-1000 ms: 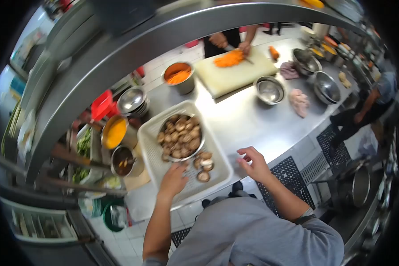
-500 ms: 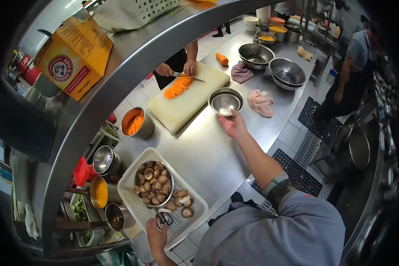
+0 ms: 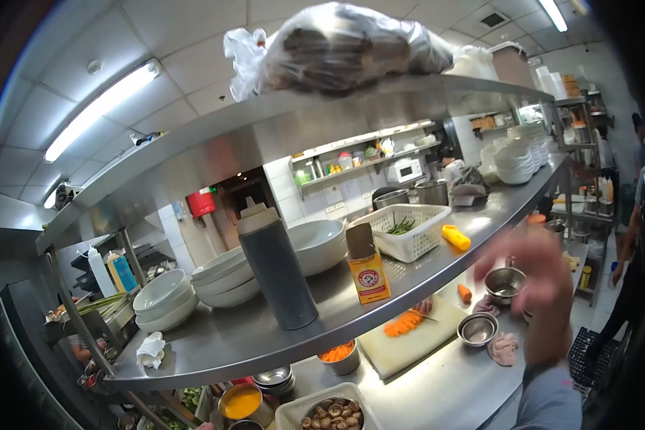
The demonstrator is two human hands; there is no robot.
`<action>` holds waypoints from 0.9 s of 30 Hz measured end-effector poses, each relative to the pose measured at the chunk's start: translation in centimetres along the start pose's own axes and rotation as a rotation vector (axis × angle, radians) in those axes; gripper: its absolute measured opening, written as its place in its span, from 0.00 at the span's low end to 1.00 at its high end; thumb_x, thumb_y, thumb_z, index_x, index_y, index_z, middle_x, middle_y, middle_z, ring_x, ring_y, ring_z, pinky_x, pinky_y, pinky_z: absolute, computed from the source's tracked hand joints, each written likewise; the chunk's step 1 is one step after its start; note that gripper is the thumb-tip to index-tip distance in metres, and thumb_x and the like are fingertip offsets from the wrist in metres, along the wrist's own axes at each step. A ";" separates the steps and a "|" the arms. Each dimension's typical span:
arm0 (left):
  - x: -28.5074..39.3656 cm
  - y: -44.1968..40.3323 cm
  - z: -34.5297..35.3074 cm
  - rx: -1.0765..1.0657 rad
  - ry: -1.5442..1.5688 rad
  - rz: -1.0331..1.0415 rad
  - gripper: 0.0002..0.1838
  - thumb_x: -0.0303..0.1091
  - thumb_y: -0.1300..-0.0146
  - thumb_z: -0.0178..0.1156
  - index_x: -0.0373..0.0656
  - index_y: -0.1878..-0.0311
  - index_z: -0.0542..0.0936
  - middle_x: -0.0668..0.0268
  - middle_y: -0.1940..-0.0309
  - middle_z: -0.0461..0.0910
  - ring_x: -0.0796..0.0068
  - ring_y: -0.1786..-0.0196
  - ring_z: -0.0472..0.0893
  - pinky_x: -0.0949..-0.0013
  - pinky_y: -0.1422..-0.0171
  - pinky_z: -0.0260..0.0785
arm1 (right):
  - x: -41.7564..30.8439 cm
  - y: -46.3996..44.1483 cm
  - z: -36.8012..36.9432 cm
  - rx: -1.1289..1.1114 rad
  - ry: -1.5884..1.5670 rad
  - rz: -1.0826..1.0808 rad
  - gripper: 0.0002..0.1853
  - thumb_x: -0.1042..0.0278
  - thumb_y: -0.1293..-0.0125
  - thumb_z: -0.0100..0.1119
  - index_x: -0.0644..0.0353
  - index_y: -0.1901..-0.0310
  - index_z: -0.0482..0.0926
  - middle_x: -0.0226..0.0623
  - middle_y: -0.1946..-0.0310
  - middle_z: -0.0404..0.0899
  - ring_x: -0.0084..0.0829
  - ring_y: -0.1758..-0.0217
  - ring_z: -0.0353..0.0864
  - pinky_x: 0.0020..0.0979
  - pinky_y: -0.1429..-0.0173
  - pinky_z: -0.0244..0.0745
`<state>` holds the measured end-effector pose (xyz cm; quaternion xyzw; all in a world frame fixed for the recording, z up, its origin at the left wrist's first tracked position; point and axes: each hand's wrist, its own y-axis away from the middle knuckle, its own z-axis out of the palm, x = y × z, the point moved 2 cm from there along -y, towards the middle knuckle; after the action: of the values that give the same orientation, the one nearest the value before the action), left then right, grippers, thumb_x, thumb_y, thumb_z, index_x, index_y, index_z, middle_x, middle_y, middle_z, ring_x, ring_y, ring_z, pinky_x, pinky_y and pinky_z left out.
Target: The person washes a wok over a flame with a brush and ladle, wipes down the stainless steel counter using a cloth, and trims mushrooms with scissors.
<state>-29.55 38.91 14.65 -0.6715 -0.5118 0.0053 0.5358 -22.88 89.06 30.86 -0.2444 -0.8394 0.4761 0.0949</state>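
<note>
Your right hand (image 3: 527,269) blurred beside the steel shelf edge (image 3: 416,290), frame right, your left hand (image 3: 206,426) barely in, lower left, both grips unclear, brown mushrooms (image 3: 333,414) in white perforated basket (image 3: 288,413), bottom centre, open steel counter (image 3: 444,390) rightward.

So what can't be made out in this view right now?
All in the head view:
- Right hand: blur hides whether it holds anything.
- Left hand: almost entirely cut off by the bottom edge.
- Plastic bag: creases and glare obscure its contents.
- Worker at the cutting board: mostly hidden by the shelf.
</note>
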 end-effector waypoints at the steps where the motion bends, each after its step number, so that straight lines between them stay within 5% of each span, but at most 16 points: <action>1: 1.3 -0.7 -0.4 0.002 0.002 0.120 0.16 0.24 0.34 0.61 0.33 0.44 0.79 0.50 0.51 0.80 0.58 0.49 0.81 0.63 0.42 0.71 | -0.6 -4.2 -1.8 0.156 0.206 -0.003 0.26 0.50 0.37 0.70 0.65 0.49 0.83 0.42 0.57 0.87 0.32 0.56 0.88 0.32 0.49 0.81; 3: 4.2 -2.2 -1.0 0.009 0.003 0.357 0.16 0.24 0.34 0.61 0.33 0.44 0.79 0.51 0.51 0.81 0.58 0.49 0.81 0.64 0.42 0.71 | -2.0 -14.1 -4.1 0.487 0.401 0.002 0.23 0.51 0.34 0.66 0.64 0.49 0.83 0.39 0.61 0.87 0.30 0.60 0.86 0.30 0.52 0.80; 4: 4.9 -3.0 -1.3 -0.007 0.049 0.414 0.16 0.24 0.35 0.61 0.33 0.44 0.79 0.51 0.50 0.81 0.58 0.49 0.81 0.63 0.41 0.71 | -1.2 -19.0 -6.0 0.445 0.590 -0.192 0.26 0.50 0.29 0.61 0.65 0.43 0.80 0.40 0.55 0.85 0.25 0.49 0.83 0.29 0.44 0.77; 5: 5.5 -3.7 -1.3 -0.026 0.092 0.467 0.16 0.24 0.35 0.61 0.34 0.44 0.79 0.51 0.49 0.81 0.58 0.48 0.81 0.63 0.40 0.71 | -1.6 -23.7 -6.5 0.469 0.784 -0.206 0.34 0.38 0.33 0.60 0.66 0.42 0.79 0.44 0.47 0.84 0.31 0.45 0.83 0.32 0.43 0.77; 6: 5.9 -4.2 -1.2 -0.044 0.135 0.517 0.17 0.24 0.35 0.62 0.34 0.44 0.80 0.51 0.48 0.81 0.58 0.48 0.82 0.62 0.39 0.70 | -2.5 -27.4 -5.9 0.482 0.993 -0.082 0.29 0.46 0.32 0.61 0.61 0.38 0.77 0.52 0.51 0.84 0.43 0.45 0.83 0.38 0.41 0.78; 7: 6.2 -4.9 -0.9 -0.052 0.147 0.592 0.18 0.25 0.36 0.63 0.35 0.43 0.80 0.51 0.45 0.81 0.56 0.44 0.81 0.60 0.37 0.70 | -4.0 -29.5 -4.6 0.394 0.973 0.025 0.32 0.44 0.34 0.59 0.63 0.39 0.77 0.57 0.47 0.81 0.53 0.43 0.81 0.47 0.36 0.74; 8: 6.3 -5.5 -0.6 -0.064 0.157 0.669 0.19 0.26 0.36 0.64 0.36 0.42 0.80 0.51 0.42 0.80 0.53 0.41 0.80 0.57 0.34 0.70 | 0.2 -33.6 -5.2 0.321 1.059 0.025 0.44 0.27 0.39 0.59 0.65 0.39 0.77 0.49 0.41 0.80 0.42 0.39 0.81 0.38 0.38 0.76; 10: 7.8 -6.2 0.7 -0.067 0.265 0.692 0.21 0.30 0.48 0.71 0.38 0.49 0.82 0.50 0.54 0.83 0.51 0.48 0.83 0.55 0.40 0.74 | 0.5 -36.9 -1.4 0.134 1.181 0.095 0.51 0.21 0.46 0.59 0.64 0.36 0.74 0.52 0.39 0.78 0.49 0.35 0.77 0.43 0.33 0.72; 11: 8.9 -6.5 1.2 -0.085 0.299 0.740 0.20 0.29 0.48 0.71 0.38 0.50 0.82 0.52 0.54 0.83 0.53 0.50 0.84 0.57 0.43 0.75 | 1.1 -37.3 0.2 0.042 1.179 0.256 0.49 0.24 0.43 0.59 0.63 0.35 0.72 0.52 0.39 0.78 0.49 0.34 0.76 0.45 0.31 0.70; 13: 10.6 -7.3 2.2 -0.133 0.372 0.820 0.20 0.29 0.47 0.71 0.39 0.50 0.82 0.54 0.55 0.83 0.55 0.51 0.84 0.60 0.45 0.77 | 1.8 -37.7 1.4 0.165 1.351 0.345 0.32 0.36 0.39 0.62 0.54 0.44 0.82 0.44 0.47 0.84 0.41 0.44 0.85 0.45 0.43 0.79; 16: 11.5 -8.4 4.1 -0.242 0.462 0.895 0.19 0.28 0.45 0.70 0.39 0.48 0.81 0.54 0.54 0.82 0.53 0.50 0.83 0.58 0.45 0.75 | 1.7 -39.2 0.4 -0.134 1.312 0.539 0.36 0.41 0.36 0.60 0.62 0.36 0.71 0.53 0.46 0.82 0.49 0.40 0.81 0.47 0.38 0.76; 18: 11.3 -9.3 5.7 -0.341 0.492 0.927 0.20 0.30 0.42 0.68 0.38 0.45 0.79 0.53 0.53 0.81 0.50 0.48 0.80 0.55 0.42 0.72 | 3.6 -39.4 1.0 0.262 1.410 0.309 0.27 0.52 0.37 0.64 0.61 0.42 0.74 0.47 0.59 0.86 0.44 0.55 0.86 0.42 0.54 0.78; 20: 11.6 -10.4 6.9 -0.333 0.493 0.948 0.18 0.28 0.43 0.68 0.39 0.48 0.81 0.55 0.54 0.82 0.54 0.52 0.82 0.59 0.46 0.75 | 4.2 -39.0 0.3 0.464 1.322 0.194 0.23 0.55 0.36 0.62 0.62 0.44 0.76 0.50 0.59 0.85 0.47 0.56 0.85 0.43 0.53 0.77; 22: 12.4 -12.0 7.9 -0.356 0.520 0.988 0.17 0.29 0.41 0.67 0.39 0.47 0.81 0.55 0.54 0.82 0.58 0.53 0.83 0.62 0.47 0.75 | 3.9 -37.9 -1.9 0.458 1.091 0.207 0.26 0.51 0.31 0.55 0.65 0.42 0.76 0.61 0.46 0.79 0.59 0.42 0.79 0.51 0.35 0.72; 25: 14.3 -14.7 9.8 -0.425 0.664 0.964 0.18 0.33 0.36 0.64 0.39 0.44 0.78 0.57 0.53 0.81 0.57 0.53 0.82 0.59 0.46 0.76 | -2.4 -34.8 -0.9 0.756 1.036 0.286 0.22 0.56 0.32 0.52 0.65 0.45 0.76 0.65 0.47 0.79 0.61 0.42 0.77 0.53 0.37 0.72; 27: 16.5 -16.6 10.9 -0.585 0.906 0.795 0.19 0.35 0.34 0.63 0.37 0.43 0.77 0.57 0.51 0.82 0.63 0.51 0.83 0.61 0.43 0.76 | -1.4 -35.0 -4.3 0.887 1.094 0.129 0.23 0.55 0.33 0.52 0.64 0.44 0.75 0.64 0.47 0.79 0.60 0.42 0.78 0.53 0.37 0.72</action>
<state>-39.06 56.57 30.99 -0.8623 0.0696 -0.2192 0.4511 -31.20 76.60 62.86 -0.4363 -0.3819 0.5866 0.5654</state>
